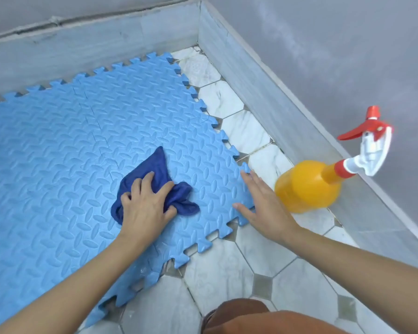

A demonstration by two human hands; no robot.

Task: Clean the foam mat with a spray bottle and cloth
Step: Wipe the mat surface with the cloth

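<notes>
light-blue interlocking foam mat (58, 153), embossed with a woven oval pattern, jigsaw-toothed edges, flat on marble floor tiles (227, 266) in a corner. dark-blue cloth (155, 169), crumpled, on the mat near its right edge, gripped under the curled left hand (145, 206). right hand (263, 203) flat, fingers spread, on the mat's edge. orange spray bottle (307, 186), red-and-white trigger head, upright on the tiles just beside the right hand.

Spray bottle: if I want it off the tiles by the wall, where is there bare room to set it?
The spray bottle stands on the tile strip beside the wall. Bare tile runs beyond it toward the corner, and nearer, between the mat edge and the knee. The foam mat is bare left of the cloth. Crowded: the mat's right edge, with the left hand and right hand.
</notes>
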